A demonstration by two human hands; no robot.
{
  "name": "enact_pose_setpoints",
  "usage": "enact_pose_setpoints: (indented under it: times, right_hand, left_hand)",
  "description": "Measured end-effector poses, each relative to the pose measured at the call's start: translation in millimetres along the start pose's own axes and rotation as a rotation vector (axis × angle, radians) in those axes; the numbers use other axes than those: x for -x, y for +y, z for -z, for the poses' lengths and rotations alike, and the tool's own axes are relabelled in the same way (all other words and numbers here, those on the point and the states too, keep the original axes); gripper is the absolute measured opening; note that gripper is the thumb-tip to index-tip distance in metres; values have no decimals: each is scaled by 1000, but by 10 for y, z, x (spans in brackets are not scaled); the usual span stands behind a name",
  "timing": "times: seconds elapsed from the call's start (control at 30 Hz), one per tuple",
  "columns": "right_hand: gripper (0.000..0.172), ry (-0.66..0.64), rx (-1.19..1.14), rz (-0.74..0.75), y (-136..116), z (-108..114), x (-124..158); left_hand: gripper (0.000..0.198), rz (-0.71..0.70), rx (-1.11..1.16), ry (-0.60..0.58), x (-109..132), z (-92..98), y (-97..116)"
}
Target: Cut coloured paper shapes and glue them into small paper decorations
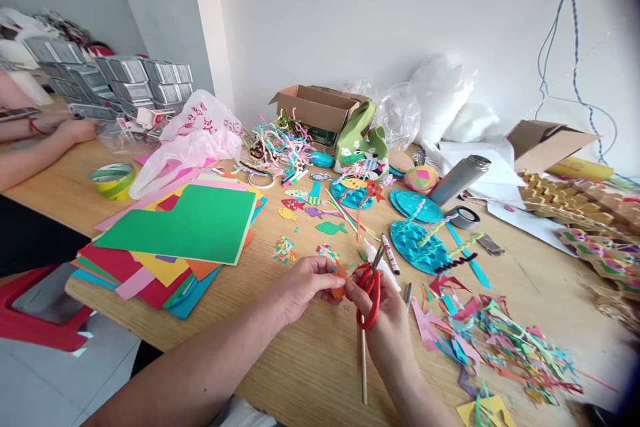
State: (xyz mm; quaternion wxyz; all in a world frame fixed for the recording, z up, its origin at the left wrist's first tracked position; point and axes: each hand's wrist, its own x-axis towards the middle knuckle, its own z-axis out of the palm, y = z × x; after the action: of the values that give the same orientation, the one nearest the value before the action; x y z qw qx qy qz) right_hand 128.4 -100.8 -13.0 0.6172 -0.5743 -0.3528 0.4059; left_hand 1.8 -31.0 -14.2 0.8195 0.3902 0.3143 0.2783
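Observation:
My left hand (313,285) pinches a small orange paper piece (340,275) with a pointed, star-like top. Red-handled scissors (371,293) rest in my right hand (383,317), their blades pointing up and away. The right thumb and fingertips also touch the paper's right edge. Beyond my hands lie small heaps of confetti (285,250) and several paper fish, among them a green fish (331,228). A marker (391,253) lies just past the scissors, and a thin wooden stick (364,363) runs beneath my right hand.
Coloured paper sheets (200,220) are stacked at left, near yellow-green tape (113,180). Paper scraps (500,340) spread at right. Blue decorated discs (417,247), a metal flask (460,179) and a cardboard box (315,107) stand farther back. Another person's hands (75,128) are at far left.

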Motion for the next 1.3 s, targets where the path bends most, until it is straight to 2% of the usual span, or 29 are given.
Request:
enact_pose_setpoints:
  times: [0.23, 0.5, 0.73, 0.83, 1.03, 1.17, 1.3]
  right_hand:
    - [34, -7, 1, 16, -8, -28, 20]
    - [34, 19, -28, 27, 14, 8, 34]
    - [33, -2, -20, 38, 30, -12, 28]
    - [32, -7, 11, 37, 12, -11, 33]
    - [26, 71, 55, 70, -29, 41, -2]
    - [28, 23, 33, 56, -3, 55, -21]
    - [28, 12, 24, 49, 10, 45, -4]
  left_hand:
    - [34, -8, 45, 56, -17, 8, 5]
    - [32, 5, 47, -16, 5, -19, -13]
    - [27, -21, 69, 6, -7, -7, -9]
    - [25, -21, 54, 27, -6, -5, 15]
    - [18, -35, -94, 54, 16, -13, 45]
    - [16, -29, -144, 21, 16, -11, 46]
    - [18, -18, -85, 48, 1, 7, 39]
